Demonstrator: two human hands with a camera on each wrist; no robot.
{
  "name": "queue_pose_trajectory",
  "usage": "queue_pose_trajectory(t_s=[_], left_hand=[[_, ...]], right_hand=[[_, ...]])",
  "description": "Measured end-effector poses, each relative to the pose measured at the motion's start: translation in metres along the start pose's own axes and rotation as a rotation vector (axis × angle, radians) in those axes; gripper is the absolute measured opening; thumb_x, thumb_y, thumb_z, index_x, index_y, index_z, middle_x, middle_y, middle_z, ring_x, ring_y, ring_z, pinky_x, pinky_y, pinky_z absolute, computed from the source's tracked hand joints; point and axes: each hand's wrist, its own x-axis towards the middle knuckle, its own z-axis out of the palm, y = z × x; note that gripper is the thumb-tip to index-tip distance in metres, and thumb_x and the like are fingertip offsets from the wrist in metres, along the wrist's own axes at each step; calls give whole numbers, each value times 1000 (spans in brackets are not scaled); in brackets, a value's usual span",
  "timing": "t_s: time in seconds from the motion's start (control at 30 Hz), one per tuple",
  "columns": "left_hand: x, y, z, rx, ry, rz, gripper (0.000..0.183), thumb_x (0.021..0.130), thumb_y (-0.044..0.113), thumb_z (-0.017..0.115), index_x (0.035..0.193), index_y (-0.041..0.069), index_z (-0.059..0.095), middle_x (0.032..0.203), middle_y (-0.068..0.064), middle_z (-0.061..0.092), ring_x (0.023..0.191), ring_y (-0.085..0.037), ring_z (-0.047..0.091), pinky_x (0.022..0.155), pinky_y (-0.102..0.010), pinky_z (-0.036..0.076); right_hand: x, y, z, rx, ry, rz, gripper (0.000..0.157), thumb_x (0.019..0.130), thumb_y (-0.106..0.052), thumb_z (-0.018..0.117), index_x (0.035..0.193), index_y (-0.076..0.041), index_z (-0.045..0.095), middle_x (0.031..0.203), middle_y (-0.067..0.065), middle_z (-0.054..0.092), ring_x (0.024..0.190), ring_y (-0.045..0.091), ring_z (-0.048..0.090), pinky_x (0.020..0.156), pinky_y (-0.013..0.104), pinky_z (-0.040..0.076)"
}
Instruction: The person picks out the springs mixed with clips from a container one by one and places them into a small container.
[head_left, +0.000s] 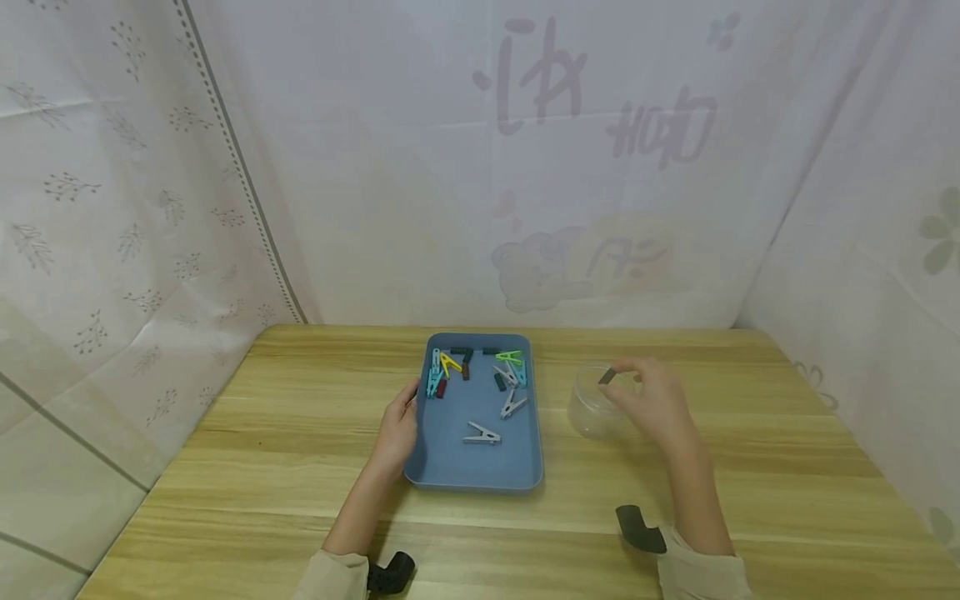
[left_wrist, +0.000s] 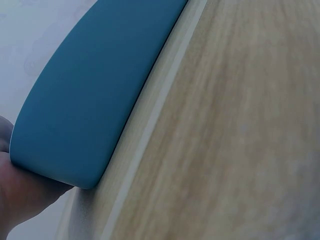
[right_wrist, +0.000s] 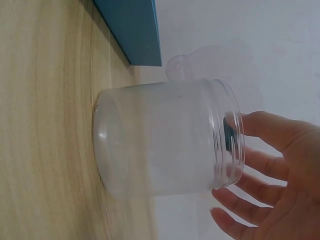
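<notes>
My left hand (head_left: 396, 437) grips the left side of a blue rectangular tray (head_left: 450, 462), seen from outside as a blue wall (left_wrist: 90, 95) in the left wrist view. In the tray lie grey clothespins (head_left: 482, 435), a yellow clothespin (head_left: 448, 364), a green one (head_left: 508, 357), light blue ones (head_left: 436, 362), and several small dark blocks (head_left: 500, 382). My right hand (head_left: 656, 404) pinches a small dark green block (right_wrist: 229, 134) between thumb and fingertips, at the mouth of a clear jar (right_wrist: 160, 140). The jar stands upright, right of the tray; nothing shows inside its lower part.
A light wooden table (head_left: 765, 467) carries the tray and jar. Pale printed curtains (head_left: 390, 167) hang behind it and along both sides. Each wrist wears a black mount (head_left: 641, 530) near the cuff.
</notes>
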Motion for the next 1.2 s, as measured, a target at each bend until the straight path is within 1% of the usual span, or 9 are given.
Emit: queue_pose_trajectory(t_s=[0.37,0.6,0.8,1.03,1.2], left_hand=[[-1,0,0,-5,-8,4,50,112,-1,27,161,-13,27,169,-31,25,160,-45,16,130,-59,16],[-1,1,0,-5,-11,2,50,112,0,27,161,-13,27,169,-31,25,160,-46,16,130,-60,17],[-1,1,0,-6,-6,-2,50,112,0,27,161,-12,27,169,-30,25,160,-45,16,130,-59,17],[0,1,0,-4,-2,-1,50,112,-1,27,161,-12,28,169,-30,26,160,-45,16,130,-59,17],[0,0,0,0,-2,-1,50,112,0,27,161,-12,28,169,-30,25,160,-45,16,130,-59,17]], right_hand=[[1,7,3,8,-56,49,47,98,-22,74,131,10,65,145,41,50,128,62,50,100,73,49],[2,9,6,18,-62,57,47,97,-22,75,130,11,65,145,41,48,127,62,50,98,73,51],[3,12,8,3,-68,54,47,98,-22,75,130,11,65,143,42,49,126,61,50,97,73,51],[3,10,7,14,-69,59,49,101,-26,71,134,9,64,144,40,50,129,60,49,99,74,49],[3,9,4,-11,-51,42,47,101,-25,71,133,8,65,143,40,52,128,60,52,100,74,49]])
